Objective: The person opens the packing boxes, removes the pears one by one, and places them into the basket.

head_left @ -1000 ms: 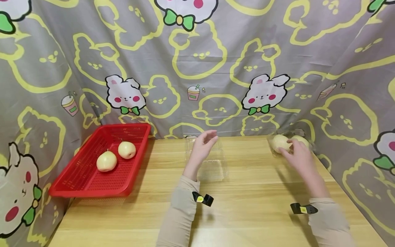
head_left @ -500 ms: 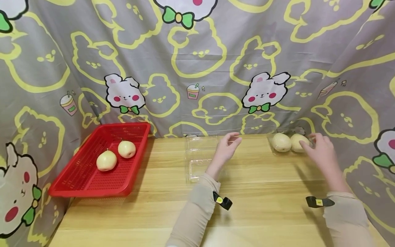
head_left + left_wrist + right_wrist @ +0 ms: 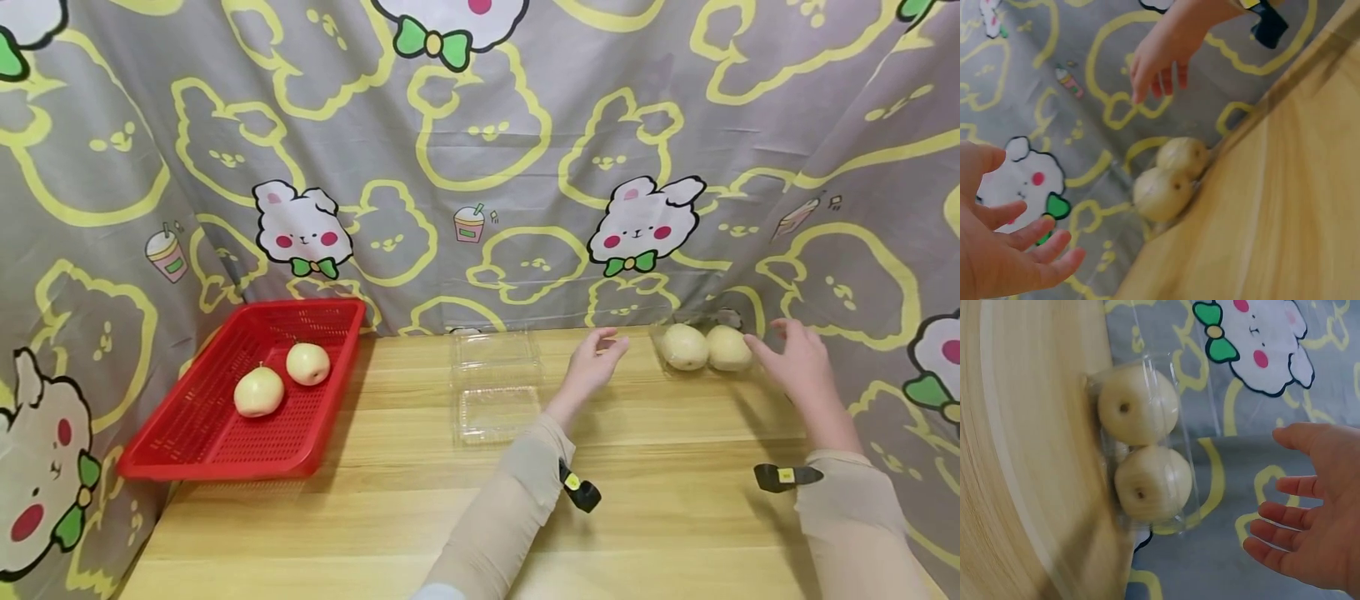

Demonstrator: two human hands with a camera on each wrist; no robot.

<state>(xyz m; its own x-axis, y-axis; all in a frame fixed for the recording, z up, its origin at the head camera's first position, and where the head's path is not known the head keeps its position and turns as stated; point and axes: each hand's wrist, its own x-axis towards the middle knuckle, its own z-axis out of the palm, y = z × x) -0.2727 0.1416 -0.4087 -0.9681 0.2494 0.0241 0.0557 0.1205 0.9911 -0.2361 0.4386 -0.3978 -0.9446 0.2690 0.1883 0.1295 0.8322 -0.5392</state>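
Note:
At the back right, two pale yellow pears [image 3: 685, 347] sit side by side in a clear plastic box [image 3: 1186, 487]. My right hand [image 3: 797, 360] is just right of this box with its fingers loosely spread. In the right wrist view a gap separates that hand [image 3: 1319, 509] from the pears. My left hand [image 3: 592, 364] hovers over the table left of the same box, holding nothing. Its fingers [image 3: 1054, 250] are relaxed and apart in the left wrist view. Another clear plastic box [image 3: 497, 414] lies with its lid raised, left of my left hand.
A red plastic basket [image 3: 311, 446] stands on the left of the wooden table [image 3: 390, 517], with two pale yellow pears [image 3: 259, 392] in it. A grey patterned curtain [image 3: 517, 150] hangs close behind the table and along both sides.
My left hand has moved right, away from above the open clear box. My right hand has shifted right, from over the boxed pears to beside them. The boxes stay in place.

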